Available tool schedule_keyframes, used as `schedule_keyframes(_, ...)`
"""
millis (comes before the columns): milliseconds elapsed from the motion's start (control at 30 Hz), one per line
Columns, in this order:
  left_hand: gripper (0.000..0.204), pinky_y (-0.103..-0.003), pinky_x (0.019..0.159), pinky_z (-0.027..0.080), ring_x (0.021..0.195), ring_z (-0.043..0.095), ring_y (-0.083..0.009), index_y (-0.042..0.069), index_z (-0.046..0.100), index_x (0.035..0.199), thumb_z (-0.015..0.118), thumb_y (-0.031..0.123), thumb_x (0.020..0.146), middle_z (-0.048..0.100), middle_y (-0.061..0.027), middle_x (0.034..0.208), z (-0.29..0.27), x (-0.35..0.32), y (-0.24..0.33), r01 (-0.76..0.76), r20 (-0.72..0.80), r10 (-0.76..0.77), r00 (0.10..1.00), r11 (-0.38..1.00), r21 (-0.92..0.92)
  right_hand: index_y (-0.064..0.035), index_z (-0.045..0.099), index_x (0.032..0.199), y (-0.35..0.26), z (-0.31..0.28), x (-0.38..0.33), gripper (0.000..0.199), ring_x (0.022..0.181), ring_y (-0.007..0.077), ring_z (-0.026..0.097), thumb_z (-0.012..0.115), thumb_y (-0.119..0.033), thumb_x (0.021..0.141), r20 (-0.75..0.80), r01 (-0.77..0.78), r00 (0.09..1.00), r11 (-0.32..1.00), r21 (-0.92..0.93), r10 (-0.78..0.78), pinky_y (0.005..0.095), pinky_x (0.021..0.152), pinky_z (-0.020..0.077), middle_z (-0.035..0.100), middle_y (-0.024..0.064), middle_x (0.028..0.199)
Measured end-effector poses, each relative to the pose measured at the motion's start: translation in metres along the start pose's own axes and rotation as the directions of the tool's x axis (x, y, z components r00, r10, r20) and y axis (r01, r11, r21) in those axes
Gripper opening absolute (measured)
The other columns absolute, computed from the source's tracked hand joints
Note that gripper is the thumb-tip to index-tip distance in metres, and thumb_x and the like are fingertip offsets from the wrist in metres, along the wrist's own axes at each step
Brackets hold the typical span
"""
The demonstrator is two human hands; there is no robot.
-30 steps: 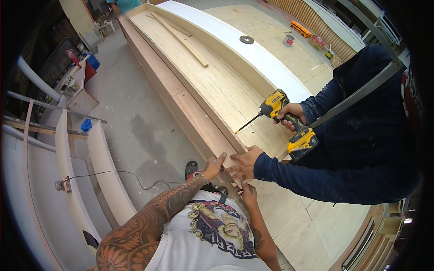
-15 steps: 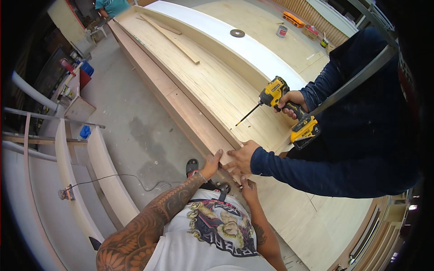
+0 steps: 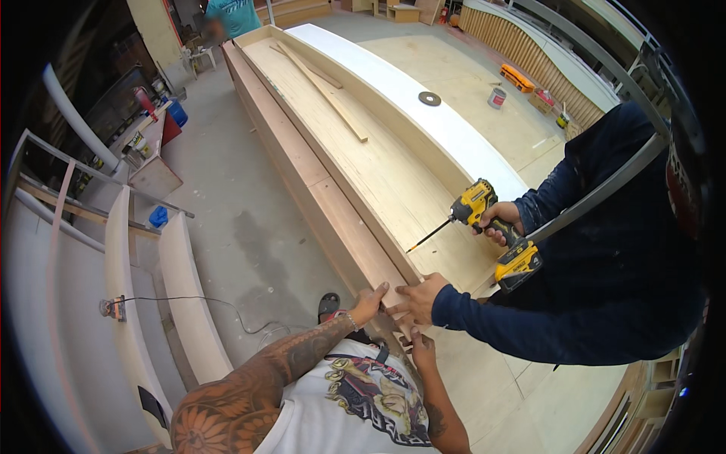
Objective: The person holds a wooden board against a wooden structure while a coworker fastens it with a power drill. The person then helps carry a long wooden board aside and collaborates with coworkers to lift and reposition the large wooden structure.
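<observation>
A long reddish-brown wooden beam [image 3: 340,208] runs along the side of a long, shallow plywood box [image 3: 397,203]. My left hand [image 3: 368,304] is closed around the beam's near end, thumb on top. Just right of it, my right hand [image 3: 422,352] grips the end corner from below; its fingers are partly hidden. Between them, a co-worker's hand [image 3: 425,296] presses on the same end. The co-worker's other hand [image 3: 503,219] holds a yellow-and-black cordless impact driver [image 3: 475,203], its long bit pointing at the box's inner side.
Loose wood strips [image 3: 325,94] lie in the box. A dark disc [image 3: 429,98] rests on the white curved panel [image 3: 386,69]. Curved panels [image 3: 189,280] and a corded power tool [image 3: 113,308] stand at left. Another person [image 3: 236,17] is at the far end. A metal bar [image 3: 601,185] crosses at right.
The whole view has tilted up, so everything sits lower in the picture. My hands keep their hold on the beam's end, and the co-worker still holds the driver over the box.
</observation>
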State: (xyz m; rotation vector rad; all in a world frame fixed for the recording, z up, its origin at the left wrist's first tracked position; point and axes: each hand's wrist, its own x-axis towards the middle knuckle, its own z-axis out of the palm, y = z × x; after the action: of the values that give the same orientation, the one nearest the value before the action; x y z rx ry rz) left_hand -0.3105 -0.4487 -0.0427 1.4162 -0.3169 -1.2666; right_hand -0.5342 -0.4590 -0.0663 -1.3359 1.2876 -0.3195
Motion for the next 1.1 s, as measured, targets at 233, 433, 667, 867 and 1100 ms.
schedule_keyframes(233,0.051,-0.030,0.046,0.047,0.051,0.059,-0.0177,-0.001,0.061,0.075,0.054,0.047,0.091,0.058,-0.0092,0.061,-0.006,0.011,-0.003,0.009,0.027,-0.009,1.000,1.000,0.004,0.0065,0.066,0.097,-0.016,0.001,0.003,0.068,0.068,0.0171,0.063,0.048,-0.059,0.090,0.023,-0.019,1.000,1.000,-0.001,0.019,0.0276,0.057,0.0484,0.069,0.0124,0.080)
schedule_keyframes(433,0.056,-0.030,0.046,0.049,0.051,0.060,-0.0190,-0.003,0.061,0.078,0.053,0.050,0.091,0.059,-0.0112,0.062,-0.005,0.013,-0.007,0.004,0.067,-0.005,0.998,1.000,0.014,0.0062,0.066,0.098,-0.004,0.003,0.008,0.068,0.071,0.0159,0.063,0.048,-0.059,0.090,0.007,-0.003,1.000,0.998,0.063,0.003,0.0272,0.057,0.0484,0.069,0.0125,0.082)
schedule_keyframes(667,0.053,-0.031,0.047,0.050,0.054,0.061,-0.0211,-0.004,0.057,0.088,0.053,0.049,0.092,0.058,-0.0121,0.066,0.003,0.000,0.007,0.061,0.087,-0.055,0.995,0.995,-0.073,0.0057,0.066,0.096,-0.016,0.006,-0.010,0.065,0.068,0.0152,0.060,0.048,-0.057,0.091,-0.025,-0.019,0.999,0.994,0.105,0.022,0.0271,0.058,0.0484,0.067,0.0101,0.079)
schedule_keyframes(867,0.045,-0.032,0.049,0.052,0.057,0.062,-0.0214,-0.004,0.055,0.094,0.050,0.041,0.095,0.061,-0.0133,0.072,-0.004,-0.006,0.013,0.155,0.172,-0.135,0.976,0.982,-0.109,0.0031,0.068,0.085,-0.009,0.007,-0.022,0.055,0.068,0.0142,0.058,0.050,-0.049,0.093,-0.033,0.019,0.999,1.000,-0.013,-0.019,0.0285,0.060,0.0479,0.066,0.0099,0.076)
schedule_keyframes(1100,0.047,-0.031,0.057,0.055,0.066,0.064,-0.0203,-0.005,0.055,0.106,0.050,0.040,0.096,0.064,-0.0130,0.083,-0.013,-0.012,0.023,0.217,0.233,-0.190,0.954,0.971,-0.097,0.0038,0.068,0.084,-0.042,-0.003,-0.032,0.049,0.067,0.0132,0.058,0.056,-0.043,0.092,0.005,0.054,0.999,0.997,-0.064,-0.053,0.0283,0.066,0.0463,0.067,0.0102,0.074)
